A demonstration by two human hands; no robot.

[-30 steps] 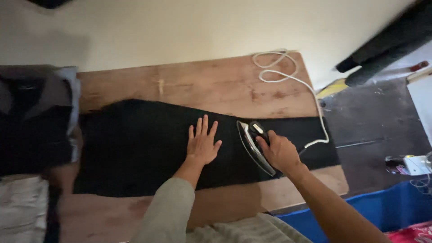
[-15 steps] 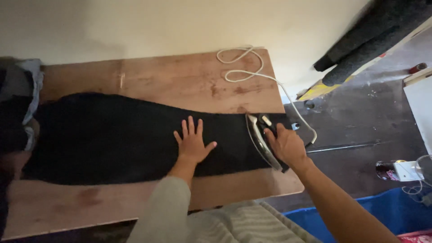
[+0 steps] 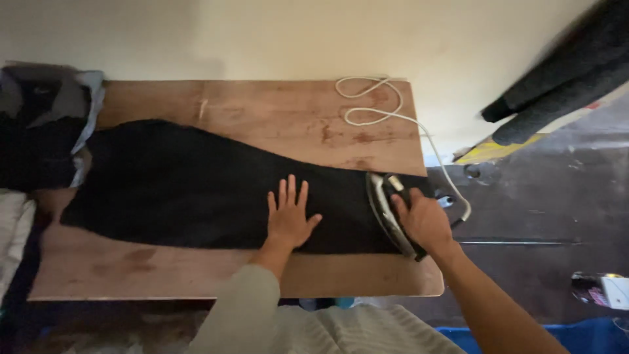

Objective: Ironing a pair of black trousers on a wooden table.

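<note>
My right hand grips the iron at the black cloth's narrow right end — the wide left stretch remains. My left hand lies open, pressing the cloth flat on the wooden board.

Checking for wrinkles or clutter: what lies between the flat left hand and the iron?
Only a bare stretch of black cloth lies between the left hand and the iron, seen in the head view.
</note>
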